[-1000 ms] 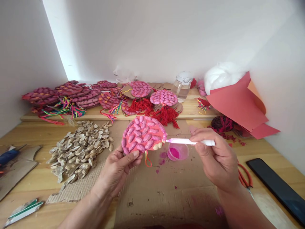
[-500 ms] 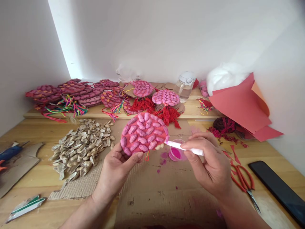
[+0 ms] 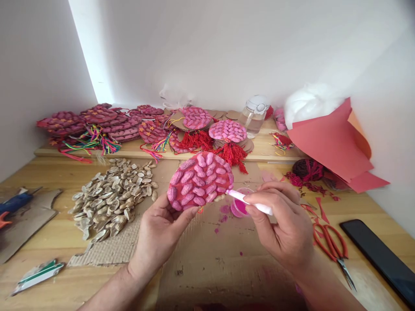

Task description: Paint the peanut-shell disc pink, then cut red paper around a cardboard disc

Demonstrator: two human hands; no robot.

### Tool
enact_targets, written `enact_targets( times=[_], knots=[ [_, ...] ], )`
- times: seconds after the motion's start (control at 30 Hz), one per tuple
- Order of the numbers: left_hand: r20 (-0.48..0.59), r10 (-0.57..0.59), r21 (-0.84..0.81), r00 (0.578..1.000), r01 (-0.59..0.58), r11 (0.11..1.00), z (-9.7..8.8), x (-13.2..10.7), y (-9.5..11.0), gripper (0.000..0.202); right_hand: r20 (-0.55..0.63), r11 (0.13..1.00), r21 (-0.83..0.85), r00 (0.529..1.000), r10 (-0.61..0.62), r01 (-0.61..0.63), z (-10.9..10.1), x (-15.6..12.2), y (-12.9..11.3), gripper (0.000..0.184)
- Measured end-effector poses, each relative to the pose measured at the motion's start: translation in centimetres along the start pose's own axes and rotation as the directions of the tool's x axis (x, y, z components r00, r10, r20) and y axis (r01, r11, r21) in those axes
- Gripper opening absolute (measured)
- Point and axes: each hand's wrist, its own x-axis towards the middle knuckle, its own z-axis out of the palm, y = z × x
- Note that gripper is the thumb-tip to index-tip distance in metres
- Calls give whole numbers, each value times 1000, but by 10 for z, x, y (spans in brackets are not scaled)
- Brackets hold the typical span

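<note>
My left hand (image 3: 162, 229) grips the lower left edge of a round red disc (image 3: 190, 199) covered with pink-painted peanut shells (image 3: 198, 181). A few shells at its lower right edge are still bare tan. Between the thumb and fingers of my right hand (image 3: 282, 220) is a white paintbrush (image 3: 254, 203), its pink tip touching the disc's right rim. Just behind the brush stands a small clear cup (image 3: 239, 211) of magenta paint. Below it, cardboard (image 3: 207, 263) with pink drips covers the table.
Loose peanut shells (image 3: 113, 198) lie in a pile at left. Finished discs (image 3: 228, 131) with tassels line the back ledge beside a water bottle (image 3: 255, 116). At right are orange-handled scissors (image 3: 332, 248), a black phone (image 3: 378, 255) and red paper (image 3: 333, 142). A glue gun (image 3: 16, 204) lies far left.
The disc has tilted slightly in my left hand, and fewer bare shells show at its lower edge. The brush tip stays at the right rim. The whole view has shifted a little.
</note>
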Motion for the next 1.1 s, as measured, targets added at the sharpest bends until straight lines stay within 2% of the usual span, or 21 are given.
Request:
enact_targets(
  times=[0.13, 0.23, 0.4, 0.53, 0.67, 0.9, 1.1],
  knots=[
    [-7, 20, 20, 1000, -19, 1000, 0, 0, -1, 38, 13, 999, -40, 999, -34, 35, 0, 0, -1, 19],
    [-34, -1, 9, 999, 1, 1000, 0, 0, -1, 40, 49, 1000, -6, 999, -24, 25, 0, 0, -2, 17],
    [-14, 7, 11, 1000, -7, 1000, -1, 0, -3, 40, 5, 1000, 1, 1000, -14, 14, 1, 0, -1, 18],
    [6, 11, 32, 1000, -11, 999, -2, 2, -4, 40, 44, 1000, 27, 999, -5, 4, -1, 0, 1, 19],
    [-3, -2, 24, 1000, 2, 1000, -5, 5, -7, 41, 8, 998, 59, 1000, 10, -11, -2, 1, 1, 17],
    [1, -50, -88, 999, 50, 995, -9, 9, -13, 34, 28, 997, 80, 1000, -4, 2, -2, 1, 5, 17],
    [24, -60, -88, 998, 62, 994, -10, 9, -14, 35, 22, 996, 85, 1000, -7, 5, -2, 1, 4, 18]
  ],
)
